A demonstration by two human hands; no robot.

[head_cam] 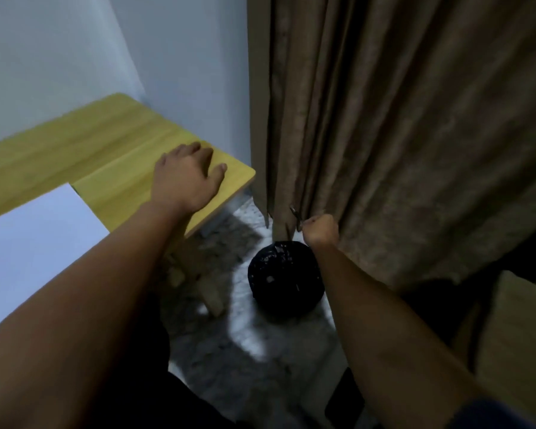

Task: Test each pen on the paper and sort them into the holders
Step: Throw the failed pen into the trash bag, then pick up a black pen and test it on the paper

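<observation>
A white sheet of paper (37, 233) lies on the yellow wooden table (84, 144) at the left. My left hand (188, 178) rests flat, fingers spread, on the table's right corner and holds nothing. Off to the right of the table, my right hand (321, 230) is closed in a fist just above a black bin. A thin dark pen (295, 215) sticks out of that fist, up and to the left, against the curtain. No pen holders are in view.
A round bin lined with a black bag (287, 278) stands on the pale speckled floor below my right hand. A heavy brown curtain (415, 134) hangs behind it. A wooden piece of furniture (517, 329) sits at the right edge.
</observation>
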